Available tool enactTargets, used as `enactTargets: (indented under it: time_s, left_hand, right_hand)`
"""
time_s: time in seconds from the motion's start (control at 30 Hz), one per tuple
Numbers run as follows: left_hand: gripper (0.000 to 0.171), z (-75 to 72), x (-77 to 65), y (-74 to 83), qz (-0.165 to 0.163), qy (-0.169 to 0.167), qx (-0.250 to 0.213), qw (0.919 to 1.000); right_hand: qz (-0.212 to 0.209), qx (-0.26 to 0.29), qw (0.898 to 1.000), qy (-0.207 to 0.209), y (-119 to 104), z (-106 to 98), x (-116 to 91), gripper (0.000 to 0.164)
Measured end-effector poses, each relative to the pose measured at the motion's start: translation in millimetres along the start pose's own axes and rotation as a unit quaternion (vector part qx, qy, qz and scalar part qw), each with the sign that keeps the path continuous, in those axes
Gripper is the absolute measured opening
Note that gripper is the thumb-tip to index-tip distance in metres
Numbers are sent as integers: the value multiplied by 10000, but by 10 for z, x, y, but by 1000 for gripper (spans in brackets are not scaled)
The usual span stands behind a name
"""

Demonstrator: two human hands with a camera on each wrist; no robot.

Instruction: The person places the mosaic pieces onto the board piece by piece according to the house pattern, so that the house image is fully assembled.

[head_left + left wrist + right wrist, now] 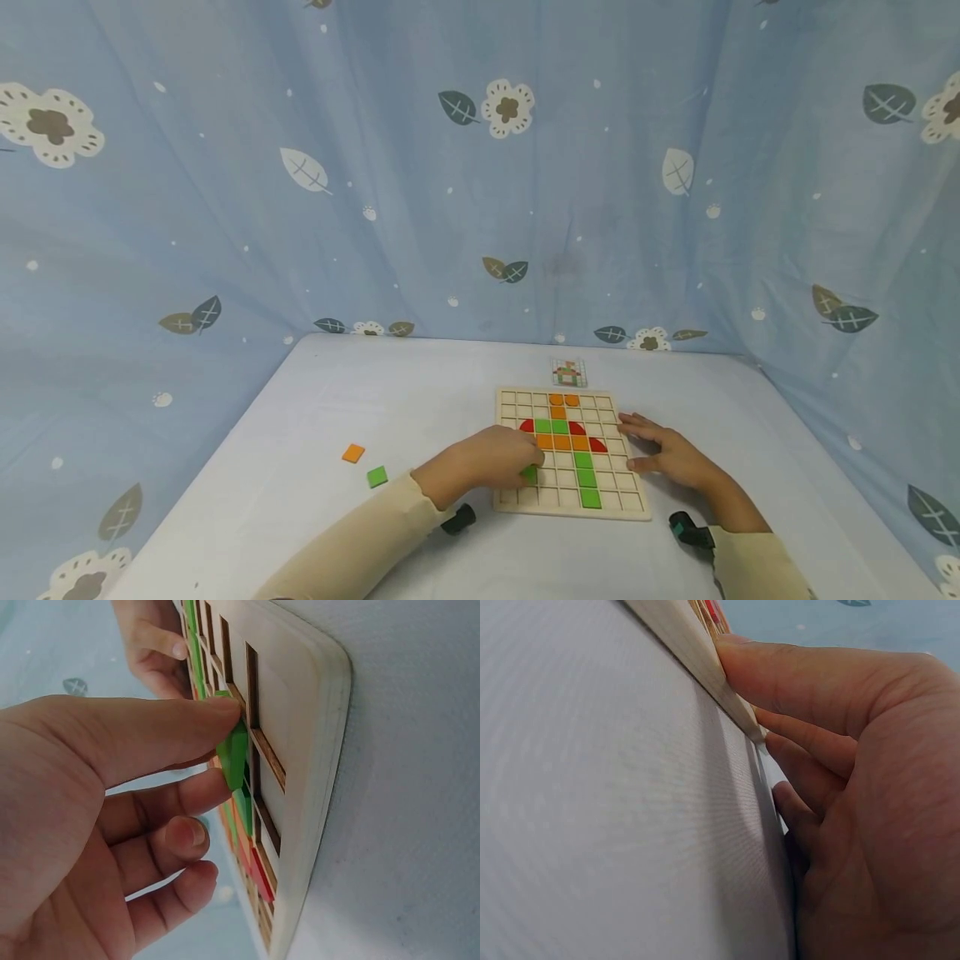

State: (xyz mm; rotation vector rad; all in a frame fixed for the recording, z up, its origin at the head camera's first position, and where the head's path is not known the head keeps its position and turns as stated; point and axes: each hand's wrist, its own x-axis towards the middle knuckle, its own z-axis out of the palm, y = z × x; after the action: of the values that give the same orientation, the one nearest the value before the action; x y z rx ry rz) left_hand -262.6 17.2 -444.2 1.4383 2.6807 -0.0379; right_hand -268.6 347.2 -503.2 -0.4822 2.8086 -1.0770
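Note:
A wooden grid board (573, 512) lies on the white table, with orange, green and red pieces set in its cells. Over its left side, my left hand (491, 457) pinches a green square tile (237, 757) between thumb and index finger. The tile stands tilted against the grid cells in the left wrist view, and the other fingers curl loosely below. My right hand (671, 454) touches the board's right edge, thumb and fingers spread along it. From the right wrist, the thumb (780, 671) shows resting against the wooden rim. Part of the board's left side is hidden behind my left hand.
Left of the board lie a loose orange tile (353, 453) and a loose green tile (377, 477). A small pattern card (568, 372) sits behind the board. Black wrist devices (459, 519) show beneath both forearms. A blue patterned curtain (420, 208) surrounds the table's back and sides.

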Motion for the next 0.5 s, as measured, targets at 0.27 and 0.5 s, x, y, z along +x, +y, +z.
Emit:
enactTargets:
  time_s: [0.27,0.5]
  left_hand:
    - [10,14,20,-6,-49,34,-74,10000]
    - [9,14,21,-15,-57,21,-69,10000]
  right_hand:
    - [12,-31,10000,18,2,3,0,70]
    - [13,-54,10000,26,10,6,3,71]
